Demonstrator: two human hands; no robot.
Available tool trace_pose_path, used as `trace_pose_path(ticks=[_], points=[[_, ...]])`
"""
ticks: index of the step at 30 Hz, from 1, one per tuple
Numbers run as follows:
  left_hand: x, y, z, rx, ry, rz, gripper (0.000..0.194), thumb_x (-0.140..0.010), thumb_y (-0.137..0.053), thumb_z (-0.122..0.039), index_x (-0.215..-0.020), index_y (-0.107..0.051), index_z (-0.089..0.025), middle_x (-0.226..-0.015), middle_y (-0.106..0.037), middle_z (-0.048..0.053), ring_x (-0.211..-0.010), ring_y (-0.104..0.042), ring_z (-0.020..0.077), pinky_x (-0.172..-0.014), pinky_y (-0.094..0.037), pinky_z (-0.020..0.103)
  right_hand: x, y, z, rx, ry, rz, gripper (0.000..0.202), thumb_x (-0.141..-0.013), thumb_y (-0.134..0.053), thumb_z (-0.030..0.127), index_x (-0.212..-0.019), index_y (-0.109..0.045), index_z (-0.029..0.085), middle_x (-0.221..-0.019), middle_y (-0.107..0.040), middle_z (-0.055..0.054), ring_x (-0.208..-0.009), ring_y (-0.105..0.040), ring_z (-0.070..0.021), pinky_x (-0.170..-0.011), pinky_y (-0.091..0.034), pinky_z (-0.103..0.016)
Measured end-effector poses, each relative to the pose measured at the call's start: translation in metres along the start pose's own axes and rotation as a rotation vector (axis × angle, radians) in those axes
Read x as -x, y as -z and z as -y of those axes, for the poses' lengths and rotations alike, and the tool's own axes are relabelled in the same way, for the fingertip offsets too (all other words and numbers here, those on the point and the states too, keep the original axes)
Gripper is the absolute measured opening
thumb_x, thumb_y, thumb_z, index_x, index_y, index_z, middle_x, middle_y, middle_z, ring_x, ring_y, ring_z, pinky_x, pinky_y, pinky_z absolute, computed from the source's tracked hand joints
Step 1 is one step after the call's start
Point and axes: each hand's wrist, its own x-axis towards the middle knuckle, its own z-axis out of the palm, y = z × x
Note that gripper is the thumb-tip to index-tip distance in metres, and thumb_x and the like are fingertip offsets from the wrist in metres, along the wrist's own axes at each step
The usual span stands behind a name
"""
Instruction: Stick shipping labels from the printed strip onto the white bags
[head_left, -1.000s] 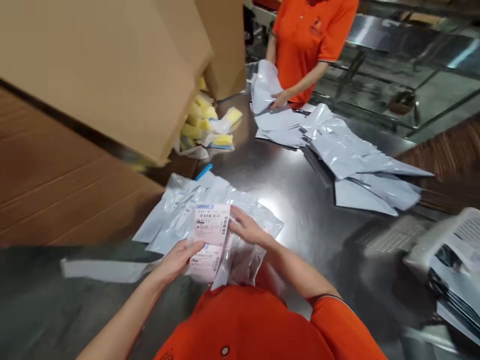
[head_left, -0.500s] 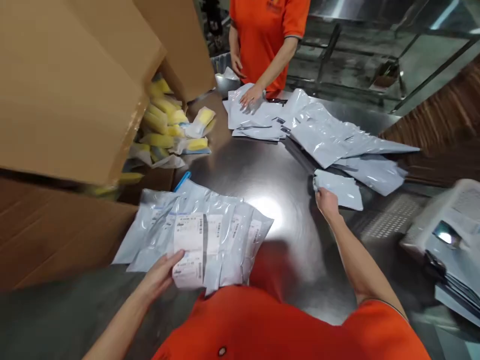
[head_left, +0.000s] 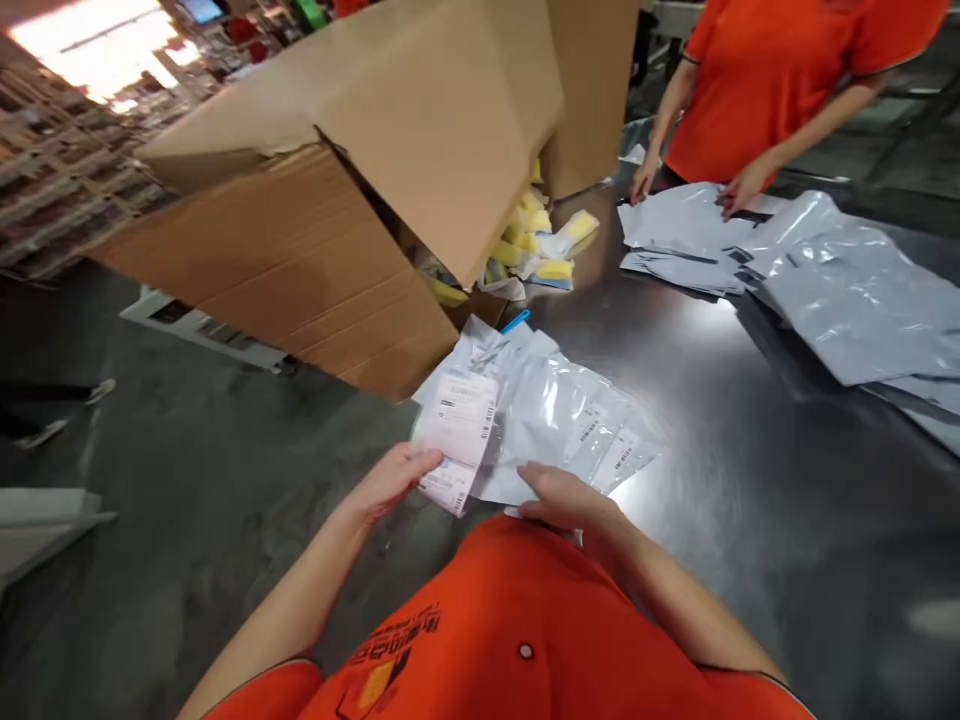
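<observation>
A stack of white printed labels (head_left: pixel 459 415) is pinched by my left hand (head_left: pixel 397 478), thumb on top, beside the table's near left edge. My right hand (head_left: pixel 562 495) rests over the near edge of a fan of grey plastic mailers (head_left: pixel 525 410), fingers stretched and apart, the underside of the palm hidden. Several of these mailers carry white labels with barcodes. A blue strip (head_left: pixel 516 321) sticks out behind them.
A large open cardboard box (head_left: pixel 337 270) stands at the left, with yellow wrapped items (head_left: pixel 525 230) spilling onto the metal table (head_left: pixel 697 400). More grey mailers (head_left: pixel 862 290) lie at the right. Across the table, a person in orange (head_left: pixel 787 90) handles flat mailers.
The view has swung left. My right hand has come from the right-hand pile to the labelled mailers and let go of the grey mailer. My left hand has lifted the labels.
</observation>
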Motion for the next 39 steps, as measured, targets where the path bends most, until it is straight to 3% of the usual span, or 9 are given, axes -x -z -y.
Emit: trace_pose_path(ticks=[5,9,13,17,20,27,30,35,39], points=[[0.013,-0.012,0.023,-0.163,-0.019,0.223,0.033,-0.073,-0.075,-0.043,-0.088,-0.079,-0.014,-0.083,-0.077,0.006,-0.085,-0.069,0.0271,-0.075,-0.054,0.031,-0.039,0.021,0.003,-0.683,-0.07,0.078,0.075,-0.079,-0.065,0.048,-0.144,-0.042,0.02,-0.135,-0.056,-0.012,-0.112,-0.058,-0.0217,-0.083,-0.053,-0.032],[0.015,-0.009,0.031,-0.2,-0.09,0.281,0.039,-0.077,-0.072,-0.04,-0.109,-0.075,-0.017,-0.111,-0.073,0.008,-0.105,-0.065,0.0271,-0.084,-0.052,0.028,-0.053,0.012,0.021,-0.768,-0.127,0.088,0.032,-0.076,-0.069,0.044,-0.092,-0.065,0.016,-0.084,-0.065,0.0,-0.077,-0.057,-0.0145,-0.071,-0.046,-0.027],[0.02,-0.013,0.017,-0.17,-0.205,0.178,0.084,-0.066,-0.08,-0.026,-0.144,-0.048,-0.024,-0.146,-0.049,0.012,-0.123,-0.053,0.0282,-0.077,-0.05,0.023,-0.04,-0.003,0.038,-0.775,-0.183,0.078,0.028,-0.08,-0.065,0.045,-0.075,-0.062,0.018,-0.065,-0.056,0.004,-0.063,-0.049,-0.0114,-0.06,-0.038,-0.023],[0.016,-0.034,0.0,-0.269,-0.249,0.008,0.026,-0.07,-0.074,-0.033,-0.087,-0.072,-0.014,-0.081,-0.065,0.003,-0.074,-0.056,0.0152,-0.06,-0.04,0.02,-0.022,-0.011,0.055,-0.623,-0.106,0.048,0.024,-0.087,-0.058,0.042,-0.081,-0.064,0.02,-0.07,-0.061,0.002,-0.064,-0.052,-0.013,-0.06,-0.039,-0.024],[0.007,-0.049,0.001,-0.323,-0.229,-0.103,0.035,-0.07,-0.071,-0.041,-0.055,-0.055,-0.014,-0.054,-0.044,-0.004,-0.057,-0.039,0.0098,-0.05,-0.028,0.021,-0.015,-0.013,0.058,-0.386,0.016,-0.027,0.024,-0.093,-0.05,0.039,-0.085,-0.065,0.022,-0.077,-0.065,-0.002,-0.07,-0.057,-0.0153,-0.066,-0.043,-0.027],[0.001,-0.053,0.052,-0.087,0.032,0.288,0.036,-0.058,-0.083,-0.039,-0.08,-0.073,-0.012,-0.069,-0.068,0.002,-0.063,-0.058,0.0164,-0.057,-0.044,0.024,-0.044,0.06,-0.024,-0.101,-0.05,-0.413,0.03,-0.092,-0.05,0.045,-0.088,-0.066,0.02,-0.081,-0.066,-0.004,-0.072,-0.057,-0.0165,-0.071,-0.045,-0.03],[0.01,-0.032,0.072,-0.097,0.093,0.263,0.031,-0.064,-0.081,-0.042,-0.068,-0.074,-0.012,-0.058,-0.068,0.005,-0.054,-0.059,0.0172,-0.055,-0.047,0.027,-0.067,0.088,-0.061,-0.11,-0.154,-0.572,0.033,-0.088,-0.056,0.048,-0.1,-0.064,0.018,-0.087,-0.064,-0.003,-0.07,-0.054,-0.0154,-0.067,-0.044,-0.029],[0.019,0.012,0.066,0.169,-0.064,-0.116,0.035,-0.063,-0.083,-0.041,-0.084,-0.078,-0.013,-0.089,-0.077,0.01,-0.082,-0.07,0.0248,-0.081,-0.054,0.033,-0.088,0.036,-0.062,0.127,-0.062,-0.2,0.033,-0.088,-0.057,0.046,-0.106,-0.064,0.019,-0.097,-0.065,-0.008,-0.088,-0.056,-0.0223,-0.081,-0.044,-0.034],[0.017,0.019,0.056,0.262,-0.155,-0.13,0.039,-0.066,-0.081,-0.04,-0.094,-0.077,-0.013,-0.099,-0.077,0.012,-0.094,-0.069,0.0267,-0.09,-0.052,0.035,-0.081,-0.014,-0.051,0.52,-0.205,-0.047,0.064,-0.083,-0.067,0.047,-0.139,-0.049,0.02,-0.133,-0.054,-0.021,-0.119,-0.047,-0.0398,-0.095,-0.037,-0.052]])
